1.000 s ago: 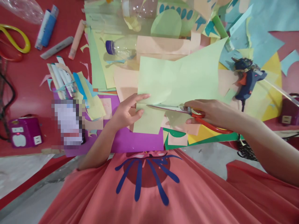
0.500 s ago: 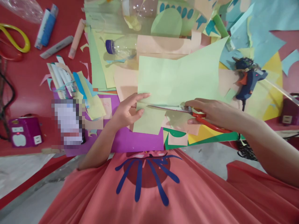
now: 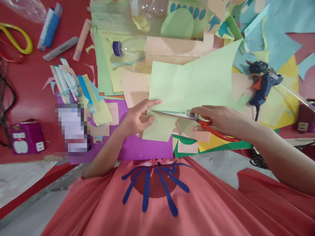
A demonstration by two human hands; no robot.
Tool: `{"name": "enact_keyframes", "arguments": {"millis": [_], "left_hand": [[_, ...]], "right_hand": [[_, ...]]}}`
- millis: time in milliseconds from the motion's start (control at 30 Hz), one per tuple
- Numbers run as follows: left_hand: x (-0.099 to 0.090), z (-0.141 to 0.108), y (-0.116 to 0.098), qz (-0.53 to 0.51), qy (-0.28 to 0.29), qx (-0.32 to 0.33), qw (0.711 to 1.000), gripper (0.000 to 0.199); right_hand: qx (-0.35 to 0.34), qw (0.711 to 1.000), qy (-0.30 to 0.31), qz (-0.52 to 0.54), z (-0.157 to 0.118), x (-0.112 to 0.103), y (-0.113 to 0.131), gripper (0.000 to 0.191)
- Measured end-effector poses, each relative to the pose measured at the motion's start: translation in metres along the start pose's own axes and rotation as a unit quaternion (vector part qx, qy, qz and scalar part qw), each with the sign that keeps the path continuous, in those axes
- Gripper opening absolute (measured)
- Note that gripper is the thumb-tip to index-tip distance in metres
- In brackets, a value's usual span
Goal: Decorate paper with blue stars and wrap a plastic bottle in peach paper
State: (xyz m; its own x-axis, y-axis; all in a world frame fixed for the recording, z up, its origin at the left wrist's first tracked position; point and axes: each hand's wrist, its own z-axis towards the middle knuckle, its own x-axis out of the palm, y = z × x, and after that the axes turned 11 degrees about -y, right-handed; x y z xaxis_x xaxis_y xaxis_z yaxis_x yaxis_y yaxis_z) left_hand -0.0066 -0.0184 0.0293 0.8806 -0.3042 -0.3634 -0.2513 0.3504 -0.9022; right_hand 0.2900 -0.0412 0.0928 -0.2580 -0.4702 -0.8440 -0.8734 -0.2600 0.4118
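Note:
A large pale green sheet of paper [image 3: 194, 82] lies across the middle of the view, with a cut running through its lower part. My right hand [image 3: 216, 118] is closed around red-handled scissors [image 3: 172, 114], whose blades point left along the cut, tips near the sheet's left edge. My left hand [image 3: 141, 116] grips that left edge, fingers on top above the cut and thumb by the lower flap [image 3: 159, 126]. Beneath the flap, a purple sheet [image 3: 145, 149] and pink paper scraps [image 3: 188, 146] show.
A blue glue gun [image 3: 264, 87] lies to the right. Behind the sheet is a plastic bottle [image 3: 133, 49] wrapped in peach paper. On the left are markers [image 3: 65, 80], a phone [image 3: 73, 129], a purple power socket [image 3: 26, 138] and yellow-handled scissors [image 3: 18, 36].
My right hand and the scissors have moved slightly left, the blade tips closer to the left edge. My left hand and the sheet's left edge have shifted a little right.

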Motion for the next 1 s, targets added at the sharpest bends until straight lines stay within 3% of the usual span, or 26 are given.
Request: {"name": "enact_keyframes", "arguments": {"millis": [167,1000], "left_hand": [[0.0,-0.0005,0.0009,0.016,0.011,-0.026,0.999,0.044],[0.0018,-0.0008,0.0026,0.002,0.022,-0.016,1.0,0.044]], "right_hand": [[-0.01,1.0,-0.002,0.016,0.0017,-0.0009,0.0011,0.06],[-0.015,1.0,-0.006,0.0,0.0054,0.0013,0.0035,0.063]]}}
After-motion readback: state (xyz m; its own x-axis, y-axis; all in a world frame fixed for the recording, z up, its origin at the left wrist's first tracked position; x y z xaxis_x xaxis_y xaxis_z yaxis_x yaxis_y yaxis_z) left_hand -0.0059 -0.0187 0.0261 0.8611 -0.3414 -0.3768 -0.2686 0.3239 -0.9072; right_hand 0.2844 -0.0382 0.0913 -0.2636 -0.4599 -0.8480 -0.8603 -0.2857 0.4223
